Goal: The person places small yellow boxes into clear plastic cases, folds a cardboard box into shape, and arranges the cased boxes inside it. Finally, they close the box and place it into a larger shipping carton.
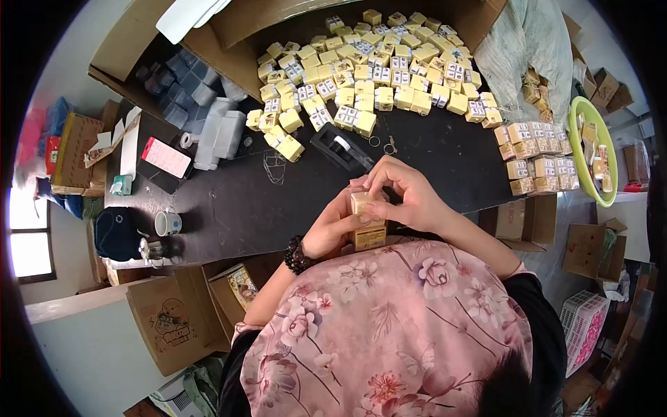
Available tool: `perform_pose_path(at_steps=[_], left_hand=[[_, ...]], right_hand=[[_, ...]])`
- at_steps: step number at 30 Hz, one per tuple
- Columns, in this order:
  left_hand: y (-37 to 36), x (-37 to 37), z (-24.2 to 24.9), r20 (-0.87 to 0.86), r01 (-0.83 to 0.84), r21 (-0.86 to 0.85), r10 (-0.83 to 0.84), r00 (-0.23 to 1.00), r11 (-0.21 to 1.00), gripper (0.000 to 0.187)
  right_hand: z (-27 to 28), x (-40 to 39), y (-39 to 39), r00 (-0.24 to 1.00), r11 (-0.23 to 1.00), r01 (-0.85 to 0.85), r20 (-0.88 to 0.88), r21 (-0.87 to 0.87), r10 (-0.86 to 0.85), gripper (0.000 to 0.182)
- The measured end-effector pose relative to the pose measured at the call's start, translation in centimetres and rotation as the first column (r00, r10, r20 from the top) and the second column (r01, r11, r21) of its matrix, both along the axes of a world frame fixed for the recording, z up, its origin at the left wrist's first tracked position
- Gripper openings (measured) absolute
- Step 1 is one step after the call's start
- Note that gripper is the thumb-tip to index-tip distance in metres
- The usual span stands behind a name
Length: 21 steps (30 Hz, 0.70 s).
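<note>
Close to my chest, at the table's front edge, I hold small yellow boxes (370,238) in line with one another. My left hand (332,224) is wrapped round their left side, a dark beaded bracelet on its wrist. From the right, my right hand (403,198) pinches the far end of the boxes with thumb and fingers. Some fingertips overlap, so the exact number of boxes is hidden. Just beyond my hands lies a black tape dispenser (340,147), with two small rings beside it.
A large pile of small yellow boxes (382,69) spreads across the back. Stacked boxes (538,167) stand at the right edge, next to a green basin (578,153). To the left are a phone (167,157), a mug (167,222) and clear plastic cases (221,132).
</note>
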<state>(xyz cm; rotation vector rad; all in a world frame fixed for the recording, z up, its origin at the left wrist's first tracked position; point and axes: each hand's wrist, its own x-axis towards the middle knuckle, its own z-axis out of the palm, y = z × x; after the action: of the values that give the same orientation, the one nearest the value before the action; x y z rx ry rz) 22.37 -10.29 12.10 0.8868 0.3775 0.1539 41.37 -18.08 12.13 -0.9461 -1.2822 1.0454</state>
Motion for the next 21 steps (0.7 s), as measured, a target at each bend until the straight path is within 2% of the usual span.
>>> perform_pose_path(at_steps=[1, 3, 4, 6, 7, 9, 12, 16, 18, 19, 21], left_hand=[[0.0, 0.1, -0.1, -0.001, 0.000, -0.001, 0.000, 1.000, 1.000, 0.053], [-0.1, 0.3, -0.3, -0.002, -0.050, 0.079, 0.050, 0.999, 0.996, 0.050], [0.0, 0.3, -0.4, -0.002, -0.050, 0.078, 0.050, 0.999, 0.996, 0.050], [0.0, 0.1, -0.8, 0.012, -0.042, 0.107, 0.041, 0.999, 0.993, 0.050], [0.0, 0.1, -0.8, 0.012, -0.042, 0.107, 0.041, 0.999, 0.993, 0.050], [-0.2, 0.0, -0.9, -0.036, -0.023, 0.182, 0.030, 0.999, 0.983, 0.049], [-0.1, 0.1, -0.8, -0.029, -0.032, 0.149, 0.037, 0.999, 0.988, 0.049], [0.0, 0.0, -1.0, -0.004, -0.043, 0.117, 0.043, 0.999, 0.992, 0.049], [-0.1, -0.1, -0.7, -0.001, -0.046, 0.053, 0.046, 0.999, 0.997, 0.046], [-0.2, -0.2, -0.8, -0.002, -0.045, 0.053, 0.046, 0.999, 0.998, 0.046], [-0.6, -0.4, -0.9, -0.026, -0.121, -0.142, 0.119, 0.993, 0.982, 0.043]], right_hand=[[0.3, -0.2, -0.1, 1.000, 1.000, 0.000, -0.001, -0.001, 0.000, 0.022], [1.2, -0.6, -0.3, 0.997, 0.984, 0.045, -0.054, -0.172, -0.055, 0.020], [1.3, -0.5, -0.3, 0.997, 0.984, 0.045, -0.054, -0.172, -0.055, 0.020], [1.4, -0.4, -0.4, 0.993, 0.976, 0.087, 0.101, -0.198, -0.068, 0.022], [1.4, -0.3, -0.4, 0.993, 0.976, 0.086, 0.101, -0.198, -0.067, 0.022], [1.4, -0.2, -0.5, 0.996, 0.960, 0.040, -0.067, -0.277, -0.061, 0.019], [0.8, 0.2, -0.5, 0.996, 0.976, -0.009, -0.088, -0.219, -0.010, 0.018], [0.7, 1.0, -0.5, 0.989, 0.963, -0.088, -0.137, -0.256, 0.054, 0.018], [0.7, 1.0, -0.6, 0.973, 0.995, -0.026, 0.228, -0.093, 0.047, 0.021], [0.7, 1.0, -0.7, 0.973, 0.995, -0.025, 0.227, -0.094, 0.046, 0.021], [0.9, 0.5, -1.0, 0.911, 0.998, -0.054, 0.412, 0.038, 0.034, 0.025]])
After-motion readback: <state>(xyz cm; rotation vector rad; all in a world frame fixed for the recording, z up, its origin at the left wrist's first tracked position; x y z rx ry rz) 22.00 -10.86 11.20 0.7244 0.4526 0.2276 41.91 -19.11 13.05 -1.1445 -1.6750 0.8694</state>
